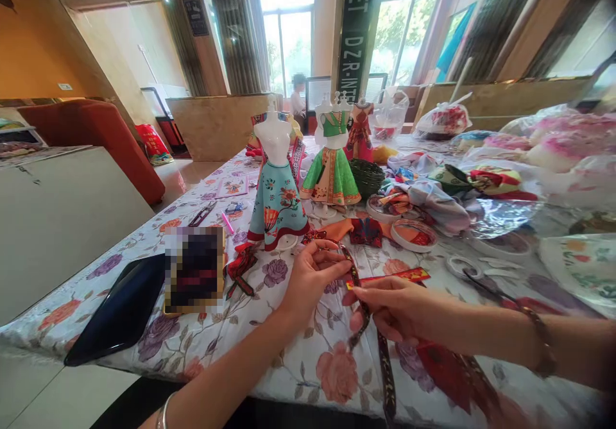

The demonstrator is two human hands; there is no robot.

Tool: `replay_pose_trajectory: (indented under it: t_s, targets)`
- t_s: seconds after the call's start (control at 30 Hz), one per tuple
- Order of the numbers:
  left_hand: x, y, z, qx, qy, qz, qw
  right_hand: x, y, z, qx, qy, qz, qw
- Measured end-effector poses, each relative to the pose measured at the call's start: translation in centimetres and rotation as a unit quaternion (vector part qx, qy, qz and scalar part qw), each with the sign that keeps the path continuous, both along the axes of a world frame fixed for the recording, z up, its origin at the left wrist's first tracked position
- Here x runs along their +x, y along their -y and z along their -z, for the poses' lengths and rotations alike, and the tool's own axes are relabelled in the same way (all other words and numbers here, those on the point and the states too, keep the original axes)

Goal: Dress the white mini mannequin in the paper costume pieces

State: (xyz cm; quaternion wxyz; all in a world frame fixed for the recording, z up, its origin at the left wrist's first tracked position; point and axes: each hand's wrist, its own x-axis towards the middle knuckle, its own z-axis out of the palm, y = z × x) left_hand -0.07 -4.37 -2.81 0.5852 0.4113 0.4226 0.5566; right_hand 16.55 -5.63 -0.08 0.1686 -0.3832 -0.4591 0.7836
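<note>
Over the front of the table, my left hand (pixel 315 275) pinches the upper end of a dark patterned ribbon (pixel 355 269). Just to its right, my right hand (pixel 392 304) holds the same ribbon lower down, thumb and forefinger closed on it. A loose part of the ribbon hangs below the fingers, and another dark gold-patterned strip (pixel 386 378) runs over the table's front edge. Behind my hands lies a red and yellow strip (pixel 404 276). A white mannequin in a light blue floral skirt (pixel 279 201) stands beyond my left hand, its torso bare.
Behind are a mannequin in a green outfit (pixel 332 176) and one in red (pixel 360 134). A phone (pixel 195 272) and a black tray-like object (pixel 118 310) lie left. Fabric scraps (pixel 433 201), tape rolls (pixel 414 235) and plastic bags fill the right. A person (pixel 298 99) sits far back.
</note>
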Motion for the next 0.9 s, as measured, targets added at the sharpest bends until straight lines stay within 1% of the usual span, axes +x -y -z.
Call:
replay_pose_trajectory:
  t_s: [0.03,0.1,0.17,0.2,0.27,0.33,0.4,0.47,0.53,0.63,0.8,0.87,0.9]
  targets:
    - [0.1,0.0,0.0,-0.014,-0.001,-0.003,1.000,0.2,0.3,0.3,-0.019,0.001,0.002,1.000]
    - [0.1,0.0,0.1,-0.067,0.001,-0.004,0.998,0.6,0.9,0.9,-0.051,0.004,0.010,0.999]
    - [0.1,0.0,-0.1,-0.124,-0.006,0.008,0.992,0.9,1.7,1.5,-0.076,0.003,0.016,0.997]
    - [0.0,0.0,-0.3,-0.140,-0.015,0.016,0.990,0.9,2.1,1.7,-0.085,0.003,0.016,0.996]
    - [-0.3,0.1,-0.9,-0.142,-0.044,0.033,0.988,0.9,2.9,1.9,-0.098,0.003,0.012,0.995]
    - [-0.7,0.1,-1.6,-0.138,-0.084,0.054,0.985,0.7,3.7,2.0,-0.104,0.002,-0.006,0.995]
    - [-1.1,0.2,-2.2,-0.151,-0.121,0.076,0.978,0.5,4.3,2.1,-0.113,-0.005,-0.027,0.993]
    - [-1.2,0.2,-2.5,-0.170,-0.145,0.090,0.971,0.4,4.8,2.1,-0.128,-0.011,-0.044,0.991]
    - [-1.2,0.3,-2.5,-0.180,-0.163,0.094,0.965,0.2,5.1,1.9,-0.141,-0.003,-0.047,0.989]
    - [-1.0,0.5,-2.4,-0.173,-0.192,0.105,0.960,-0.1,5.5,1.3,-0.148,0.028,-0.037,0.988]
    - [-1.0,0.6,-2.3,-0.128,-0.268,0.122,0.947,-0.8,6.0,0.6,-0.181,0.065,-0.033,0.981]
    - [-1.0,0.7,-2.4,-0.100,-0.334,0.126,0.929,-0.9,6.1,0.5,-0.186,0.077,-0.027,0.979]
    - [-1.1,0.8,-2.5,-0.080,-0.383,0.125,0.912,-0.9,6.2,0.4,-0.187,0.082,-0.022,0.979]
